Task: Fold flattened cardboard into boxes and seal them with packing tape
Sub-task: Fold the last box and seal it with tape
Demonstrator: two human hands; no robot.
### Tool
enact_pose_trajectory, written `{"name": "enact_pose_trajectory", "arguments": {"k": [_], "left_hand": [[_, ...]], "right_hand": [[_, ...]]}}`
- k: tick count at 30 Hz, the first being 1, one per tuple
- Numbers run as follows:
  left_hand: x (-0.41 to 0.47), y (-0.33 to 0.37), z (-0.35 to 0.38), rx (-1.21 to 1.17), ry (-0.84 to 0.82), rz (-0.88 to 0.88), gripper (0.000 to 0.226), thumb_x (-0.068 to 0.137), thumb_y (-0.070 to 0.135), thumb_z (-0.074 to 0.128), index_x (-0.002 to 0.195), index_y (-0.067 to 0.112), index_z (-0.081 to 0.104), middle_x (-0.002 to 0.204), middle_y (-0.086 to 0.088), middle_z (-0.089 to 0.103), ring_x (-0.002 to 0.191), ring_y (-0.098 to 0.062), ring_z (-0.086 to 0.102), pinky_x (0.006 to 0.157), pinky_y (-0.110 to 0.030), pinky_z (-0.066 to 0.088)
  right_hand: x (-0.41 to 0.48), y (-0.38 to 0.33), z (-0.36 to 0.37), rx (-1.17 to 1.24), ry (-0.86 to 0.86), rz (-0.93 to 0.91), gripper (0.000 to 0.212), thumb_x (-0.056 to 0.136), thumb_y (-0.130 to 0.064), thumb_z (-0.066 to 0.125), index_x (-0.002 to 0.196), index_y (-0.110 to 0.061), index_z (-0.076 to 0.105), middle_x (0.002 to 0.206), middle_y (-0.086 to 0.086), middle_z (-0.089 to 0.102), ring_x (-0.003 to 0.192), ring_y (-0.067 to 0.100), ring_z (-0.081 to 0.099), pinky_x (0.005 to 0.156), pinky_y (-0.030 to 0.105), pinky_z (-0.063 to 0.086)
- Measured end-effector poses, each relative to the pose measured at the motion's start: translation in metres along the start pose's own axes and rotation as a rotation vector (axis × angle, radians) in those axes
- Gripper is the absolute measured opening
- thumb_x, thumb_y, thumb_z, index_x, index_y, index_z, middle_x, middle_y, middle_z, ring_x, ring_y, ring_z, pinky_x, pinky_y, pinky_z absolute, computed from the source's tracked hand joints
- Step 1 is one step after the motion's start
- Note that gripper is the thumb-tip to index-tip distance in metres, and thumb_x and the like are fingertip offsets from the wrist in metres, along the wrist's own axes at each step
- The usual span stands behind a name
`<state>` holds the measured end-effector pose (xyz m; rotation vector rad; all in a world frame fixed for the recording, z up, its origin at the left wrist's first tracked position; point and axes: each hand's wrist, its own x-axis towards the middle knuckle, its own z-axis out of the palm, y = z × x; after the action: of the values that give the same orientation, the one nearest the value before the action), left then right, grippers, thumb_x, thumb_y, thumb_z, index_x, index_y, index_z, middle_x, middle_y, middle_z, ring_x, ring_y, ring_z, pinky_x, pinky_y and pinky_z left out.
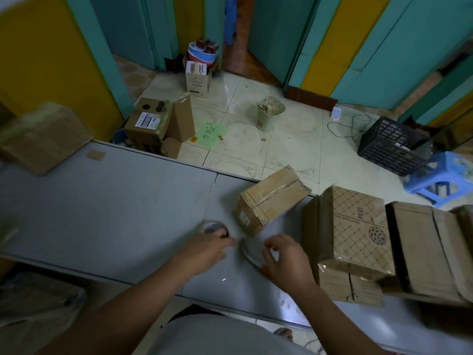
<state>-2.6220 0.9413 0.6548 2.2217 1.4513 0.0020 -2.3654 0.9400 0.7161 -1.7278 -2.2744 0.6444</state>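
Head view: smooth grey surface (115, 213), one clear tape roll (214, 226) near its middle. Right of the roll and further out: one plain corrugated box (271, 198), rectangular, with glossy tape along the top seam, lying askew. Further right: one printed box (358, 231) with a lattice pattern, sitting on one stack of flat cardboard (350, 285). Left hand (207, 248): fingers curled over the roll's near edge, gripping it; blurred. Right hand (284, 257), just right of the roll: fingers bent, pinching a glossy tape strip (249, 252) that runs from the roll to that hand.
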Motion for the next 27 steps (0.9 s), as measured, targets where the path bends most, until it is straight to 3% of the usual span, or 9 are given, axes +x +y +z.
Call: {"name": "enact_pose_trajectory", "arguments": {"k": [3,7,10,12,20,27], "left_hand": [[0.0,0.005,0.003,0.147,-0.053,0.003,0.04,0.104,0.031,0.055,0.144,0.031,0.056,0.142,-0.006,0.051,0.123,-0.036,0.058,0.097,-0.045,0.049],[-0.003,0.011,-0.002,0.228,-0.019,0.044,0.045,0.103,0.025,0.059,0.148,0.031,0.059,0.139,-0.012,0.056,0.118,-0.04,0.061,0.091,-0.043,0.052],[-0.005,0.014,-0.005,0.286,0.023,0.081,0.053,0.072,0.024,0.095,0.123,0.03,0.08,0.106,-0.007,0.073,0.083,-0.029,0.074,0.067,-0.03,0.057],[-0.005,0.017,-0.006,0.27,0.055,0.085,0.062,0.049,0.027,0.105,0.108,0.033,0.085,0.09,0.0,0.074,0.065,-0.022,0.072,0.053,-0.023,0.055],[-0.009,0.028,-0.011,0.252,0.075,0.035,0.071,0.041,0.044,0.107,0.108,0.044,0.084,0.088,0.01,0.075,0.063,-0.015,0.071,0.047,-0.02,0.051],[-0.005,0.024,-0.005,0.295,0.116,0.055,0.072,0.037,0.036,0.108,0.106,0.037,0.086,0.088,0.006,0.076,0.068,-0.018,0.075,0.053,-0.023,0.057]], "right_hand": [[0.029,-0.019,-0.028,0.104,0.188,-0.121,0.006,0.098,-0.03,0.065,0.1,-0.029,0.071,0.092,-0.013,0.061,0.083,0.005,0.057,0.074,0.033,0.052],[0.07,-0.031,-0.042,0.035,0.168,-0.122,0.024,0.095,-0.033,0.069,0.116,-0.021,0.071,0.111,-0.001,0.061,0.105,0.019,0.053,0.09,0.041,0.049],[0.088,-0.034,-0.028,-0.097,0.059,-0.077,0.045,0.093,-0.047,0.069,0.131,-0.024,0.063,0.125,-0.002,0.056,0.117,0.02,0.046,0.1,0.04,0.044],[0.094,-0.033,-0.016,-0.169,0.046,-0.074,0.046,0.092,-0.05,0.068,0.13,-0.025,0.062,0.125,-0.001,0.055,0.117,0.022,0.046,0.099,0.042,0.044],[0.091,-0.026,0.006,-0.199,0.168,-0.056,0.042,0.089,-0.048,0.069,0.123,-0.024,0.066,0.119,0.001,0.056,0.112,0.026,0.049,0.093,0.043,0.041],[0.096,-0.033,0.003,-0.18,0.177,-0.008,0.042,0.093,-0.057,0.065,0.121,-0.025,0.068,0.121,0.0,0.058,0.116,0.025,0.048,0.096,0.044,0.041]]}}
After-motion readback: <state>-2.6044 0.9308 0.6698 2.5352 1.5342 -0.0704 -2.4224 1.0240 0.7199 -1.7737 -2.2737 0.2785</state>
